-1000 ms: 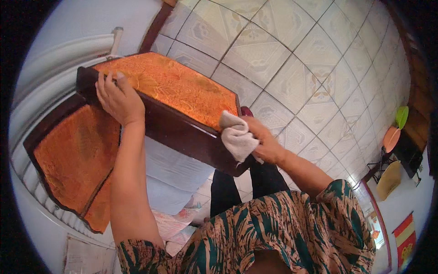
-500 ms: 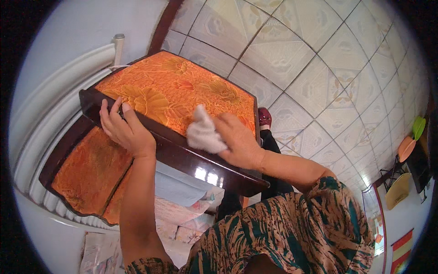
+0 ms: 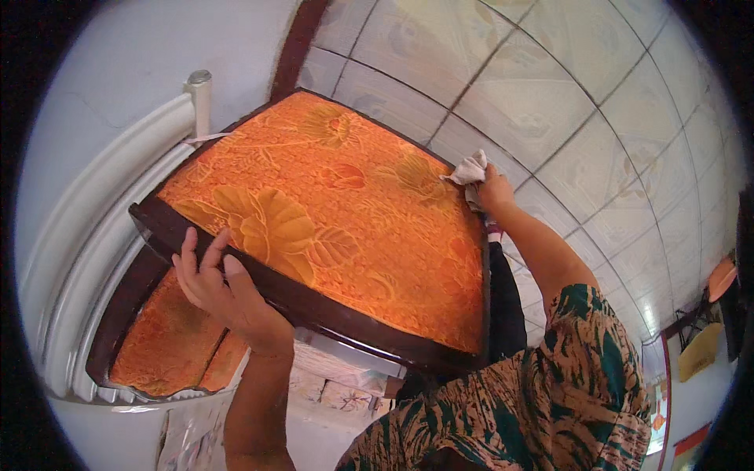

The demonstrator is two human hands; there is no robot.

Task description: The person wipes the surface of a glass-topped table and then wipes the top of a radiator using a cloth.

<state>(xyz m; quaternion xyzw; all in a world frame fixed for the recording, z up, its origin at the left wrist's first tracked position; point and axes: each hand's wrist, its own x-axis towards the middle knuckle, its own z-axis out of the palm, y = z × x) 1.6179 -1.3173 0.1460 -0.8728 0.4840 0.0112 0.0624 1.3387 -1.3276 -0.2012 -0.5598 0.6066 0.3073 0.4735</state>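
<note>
A large orange panel point(image 3: 330, 196) with a raised flower pattern lies before me, edged by a dark, glossy wooden frame point(image 3: 338, 326). My right hand point(image 3: 496, 188) is closed on a crumpled white cloth point(image 3: 470, 167) at the panel's far right edge. Part of the cloth hangs over the outer side of that edge. At the near left rim, my left hand point(image 3: 224, 286) has its fingers spread and curved against the dark wood. Nothing shows in it. Below that hand is a smaller orange panel point(image 3: 161, 345), framed in the same dark wood.
White radiator pipes point(image 3: 82, 259) run along the wall at the left. Pale patterned floor tiles point(image 3: 542, 102) stretch beyond the panel to the right. Under the near edge, patterned packages point(image 3: 345, 396) are partly hidden. A tan object point(image 3: 700, 353) is at the far right.
My right hand has carried the cloth from the near edge across to the far right edge. My left hand stays by the near left rim. The view has shifted closer to the panel.
</note>
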